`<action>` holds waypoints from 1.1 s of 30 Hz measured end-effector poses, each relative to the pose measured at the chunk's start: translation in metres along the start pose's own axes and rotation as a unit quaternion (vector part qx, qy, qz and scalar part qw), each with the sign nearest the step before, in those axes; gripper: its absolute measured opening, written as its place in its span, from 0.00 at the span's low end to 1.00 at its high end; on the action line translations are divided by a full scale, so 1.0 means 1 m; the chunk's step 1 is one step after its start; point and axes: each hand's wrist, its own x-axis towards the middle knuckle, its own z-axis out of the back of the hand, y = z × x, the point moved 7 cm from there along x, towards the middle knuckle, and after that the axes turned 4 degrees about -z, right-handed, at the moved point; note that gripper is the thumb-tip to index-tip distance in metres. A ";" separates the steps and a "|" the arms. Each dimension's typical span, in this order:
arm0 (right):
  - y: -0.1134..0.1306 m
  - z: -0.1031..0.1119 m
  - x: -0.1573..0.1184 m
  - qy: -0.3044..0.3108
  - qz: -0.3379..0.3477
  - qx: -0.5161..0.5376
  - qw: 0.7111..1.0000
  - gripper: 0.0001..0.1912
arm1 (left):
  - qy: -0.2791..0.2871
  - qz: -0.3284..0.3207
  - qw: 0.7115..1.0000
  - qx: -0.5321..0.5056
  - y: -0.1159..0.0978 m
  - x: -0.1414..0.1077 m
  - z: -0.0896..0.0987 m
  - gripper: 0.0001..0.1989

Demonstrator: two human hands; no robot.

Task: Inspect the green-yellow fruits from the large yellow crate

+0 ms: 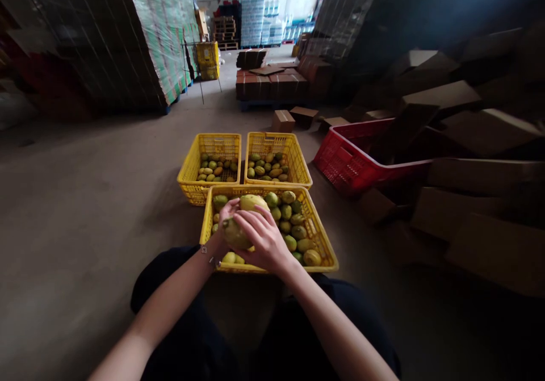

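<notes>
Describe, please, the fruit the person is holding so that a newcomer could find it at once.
Three yellow crates sit on the concrete floor; take the nearest crate, right before the person's knees. Above its near left part, the left hand and right hand together clasp one yellow-green fruit. Unlike its neighbours lying loose in the crate, it is lifted and gripped by fingers.

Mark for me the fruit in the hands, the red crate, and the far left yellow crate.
fruit in the hands [233, 234]: head view, its bare lower-left skin.
red crate [346, 162]: head view, its near mesh wall.
far left yellow crate [187, 175]: head view, its left rim.
</notes>
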 end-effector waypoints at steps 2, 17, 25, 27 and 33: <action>0.004 0.002 -0.002 -0.005 0.022 0.007 1.000 0.30 | 0.030 0.093 0.993 -0.070 0.004 0.000 -0.011 0.24; -0.066 0.021 -0.014 -0.180 -0.347 0.300 0.870 0.29 | -0.078 -0.051 0.986 -0.140 -0.038 -0.007 -0.001 0.14; -0.036 0.023 -0.003 -0.176 -0.214 0.209 0.938 0.28 | -0.036 -0.333 0.939 0.075 -0.069 -0.030 -0.003 0.20; -0.033 0.025 -0.003 -0.171 -0.188 0.200 0.946 0.29 | -0.016 -0.368 0.924 0.105 -0.075 -0.037 -0.003 0.20; -0.031 0.024 -0.005 -0.150 -0.170 0.194 0.954 0.30 | 0.003 -0.396 0.906 0.150 -0.083 -0.046 -0.006 0.19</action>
